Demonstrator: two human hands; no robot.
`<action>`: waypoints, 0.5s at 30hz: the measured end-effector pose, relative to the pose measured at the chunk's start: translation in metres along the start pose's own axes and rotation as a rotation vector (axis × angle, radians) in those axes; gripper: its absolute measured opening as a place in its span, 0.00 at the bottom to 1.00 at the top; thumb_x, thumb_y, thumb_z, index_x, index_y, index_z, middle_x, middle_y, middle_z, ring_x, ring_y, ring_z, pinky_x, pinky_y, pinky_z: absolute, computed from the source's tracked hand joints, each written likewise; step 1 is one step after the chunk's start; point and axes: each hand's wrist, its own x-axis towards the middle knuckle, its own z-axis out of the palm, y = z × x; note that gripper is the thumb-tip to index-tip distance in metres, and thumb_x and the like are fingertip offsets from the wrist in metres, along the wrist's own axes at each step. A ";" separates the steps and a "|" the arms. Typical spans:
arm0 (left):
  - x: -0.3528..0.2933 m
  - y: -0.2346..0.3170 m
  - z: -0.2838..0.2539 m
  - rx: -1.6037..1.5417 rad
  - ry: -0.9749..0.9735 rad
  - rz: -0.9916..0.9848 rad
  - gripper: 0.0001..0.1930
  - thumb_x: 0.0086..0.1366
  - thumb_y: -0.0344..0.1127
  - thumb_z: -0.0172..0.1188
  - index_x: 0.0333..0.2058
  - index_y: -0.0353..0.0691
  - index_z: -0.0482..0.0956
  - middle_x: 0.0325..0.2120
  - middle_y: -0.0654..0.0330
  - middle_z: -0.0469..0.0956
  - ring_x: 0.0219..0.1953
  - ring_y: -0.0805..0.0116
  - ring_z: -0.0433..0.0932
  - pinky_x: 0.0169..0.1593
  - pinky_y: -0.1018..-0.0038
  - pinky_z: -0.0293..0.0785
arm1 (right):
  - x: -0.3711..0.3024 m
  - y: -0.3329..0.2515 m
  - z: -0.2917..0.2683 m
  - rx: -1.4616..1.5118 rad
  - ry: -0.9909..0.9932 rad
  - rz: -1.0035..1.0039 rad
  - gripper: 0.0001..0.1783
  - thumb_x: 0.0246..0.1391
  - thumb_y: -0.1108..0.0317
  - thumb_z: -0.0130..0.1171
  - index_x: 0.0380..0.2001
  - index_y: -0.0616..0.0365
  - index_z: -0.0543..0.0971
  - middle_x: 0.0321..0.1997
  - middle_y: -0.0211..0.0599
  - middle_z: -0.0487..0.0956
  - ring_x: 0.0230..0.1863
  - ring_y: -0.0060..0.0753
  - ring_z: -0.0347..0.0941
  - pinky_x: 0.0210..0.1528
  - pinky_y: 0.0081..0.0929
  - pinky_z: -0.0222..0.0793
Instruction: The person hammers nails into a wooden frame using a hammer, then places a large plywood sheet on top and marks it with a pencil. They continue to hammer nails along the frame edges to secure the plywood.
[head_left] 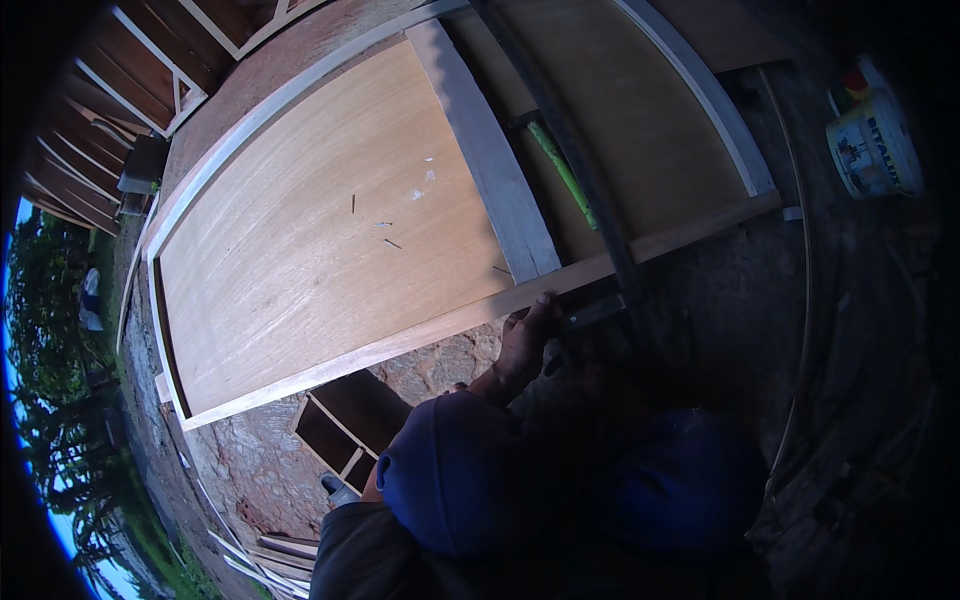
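Observation:
A large plywood panel [300, 240] with a pale wooden frame lies before me. My left hand [525, 340] is at the frame's near rail [640, 240], thumb against its edge and fingers closed round its underside, partly in shadow. A flat wooden crosspiece [490, 160] meets the rail just above the hand. Over the panel runs a long dark bar [555, 120], with a metal piece [592, 312] sticking out beside my hand. A green-handled hammer [562, 175] rests on the plywood, partly under the bar. Several loose nails [392, 243] lie left of the crosspiece. My right hand cannot be made out.
My bent knees in blue trousers [450, 470] are close to the near rail. A wooden box with compartments [335, 430] stands at the left. Wooden frames [150, 80] lean at the far left. A white bucket [875, 150] stands at the right, and wood strips [275, 565] lie lower left.

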 end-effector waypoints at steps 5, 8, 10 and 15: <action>0.004 0.000 0.004 -0.039 -0.106 0.030 0.12 0.71 0.44 0.62 0.39 0.41 0.82 0.32 0.65 0.80 0.36 0.74 0.77 0.44 0.73 0.71 | 0.006 0.018 0.002 0.022 0.027 -0.032 0.44 0.50 0.57 0.72 0.65 0.66 0.65 0.65 0.54 0.68 0.69 0.49 0.64 0.67 0.45 0.63; 0.005 -0.002 -0.001 -0.052 -0.083 0.051 0.11 0.71 0.44 0.62 0.39 0.41 0.82 0.32 0.65 0.80 0.35 0.74 0.76 0.43 0.73 0.72 | 0.010 0.007 0.007 0.065 0.023 -0.056 0.44 0.52 0.57 0.71 0.67 0.66 0.63 0.66 0.54 0.67 0.70 0.49 0.62 0.68 0.44 0.62; 0.006 -0.003 0.000 -0.084 -0.044 0.014 0.11 0.71 0.44 0.62 0.39 0.42 0.82 0.31 0.66 0.80 0.35 0.74 0.76 0.43 0.73 0.72 | 0.009 0.003 0.002 0.051 0.022 -0.059 0.44 0.53 0.57 0.71 0.67 0.66 0.63 0.67 0.54 0.67 0.70 0.49 0.62 0.69 0.44 0.62; 0.004 0.001 -0.002 -0.028 -0.091 0.002 0.12 0.72 0.46 0.60 0.40 0.44 0.80 0.33 0.67 0.77 0.37 0.74 0.75 0.44 0.70 0.71 | 0.005 -0.006 -0.004 0.015 -0.008 -0.033 0.45 0.53 0.57 0.71 0.67 0.66 0.62 0.67 0.54 0.67 0.70 0.48 0.63 0.69 0.44 0.62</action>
